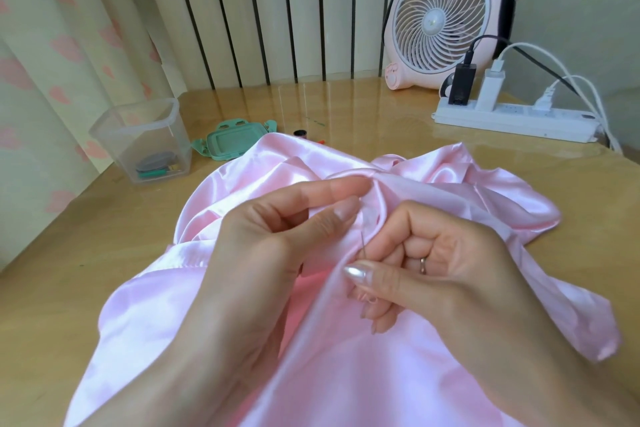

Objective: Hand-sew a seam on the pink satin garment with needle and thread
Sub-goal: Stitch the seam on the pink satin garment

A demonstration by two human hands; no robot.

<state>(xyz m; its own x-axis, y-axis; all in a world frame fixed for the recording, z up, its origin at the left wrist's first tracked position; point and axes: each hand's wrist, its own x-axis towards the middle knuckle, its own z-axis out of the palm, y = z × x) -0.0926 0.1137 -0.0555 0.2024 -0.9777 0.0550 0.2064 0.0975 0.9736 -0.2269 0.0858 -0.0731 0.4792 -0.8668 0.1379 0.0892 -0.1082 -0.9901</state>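
At table centre: pink satin garment lies bunched. Fold pinched by thumb and forefinger of left hand. Needle clamped between thumb and curled fingers of right hand, tip set against fold. Step judged: stitch being inserted. Next: needle to be pushed through, regripped, drawn out. No thread discernible.

A: Where can a hand go?
B: Along the table, left of the pink cloth.
A: What blocks the back?
B: The clear box and green lid on the left, the power strip and fan on the right.
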